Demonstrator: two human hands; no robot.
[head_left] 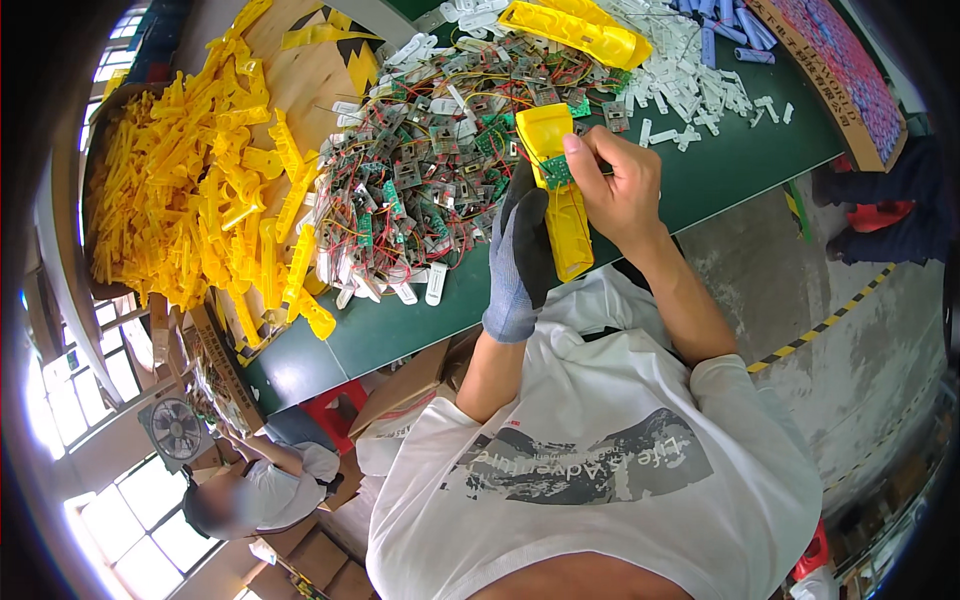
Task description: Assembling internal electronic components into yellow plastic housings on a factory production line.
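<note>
Yellow plastic housing held above near edge of green table, approx. centre of view, just in front of chest. Long axis ran near-vertical in frame: wide head end up, toward the parts pile, narrow handle end down, toward the body. Small green circuit board sat in the head section, w/ thin wires trailing off.

Left hand, in grey knit glove, wrapped round housing from the left at mid-length; gloved fingers closed on the shell. Right hand, bare, came in from the right at head end; thumb and forefinger pressed together on the board, remaining fingers curled. Right hand thus nearer the board; left nearer the handle end. Board lay directly under right fingertips, no gap visible.

Beyond, on table: tangled heap of wired circuit boards, touching a scatter of white plastic clips. Further left, large heap of yellow moulded parts. At far edge, a second yellow shell; far right, tray of blue cylinders. Lower left, another person seated among cardboard boxes, well apart.
</note>
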